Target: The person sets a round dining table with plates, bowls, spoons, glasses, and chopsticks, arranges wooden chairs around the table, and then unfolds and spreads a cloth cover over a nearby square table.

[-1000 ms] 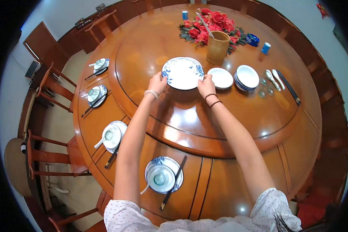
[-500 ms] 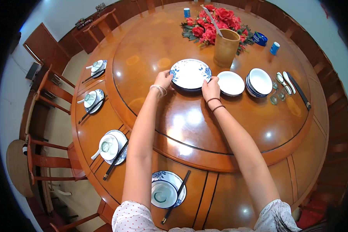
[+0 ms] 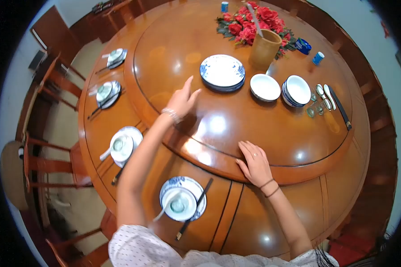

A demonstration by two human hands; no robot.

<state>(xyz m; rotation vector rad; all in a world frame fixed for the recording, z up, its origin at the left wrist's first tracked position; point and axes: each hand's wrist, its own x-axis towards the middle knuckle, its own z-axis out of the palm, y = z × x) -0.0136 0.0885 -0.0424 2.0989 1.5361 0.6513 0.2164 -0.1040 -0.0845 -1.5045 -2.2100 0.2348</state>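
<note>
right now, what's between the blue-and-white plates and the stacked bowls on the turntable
In the head view, at least one white shallow bowl sits between the blue-and-white plates and the stacked bowls.

Bright light all round, and look at that glare: white hotspots blazing on the glossy turntable [image 3: 254,122], just in front of the plate stack [image 3: 223,73], with a fainter one forward and right of it! Well left of the stack, the chairs [image 3: 53,165] go soft; far right of it, the wall [image 3: 365,44] bows, and the fisheye edges plunge into black.
</note>
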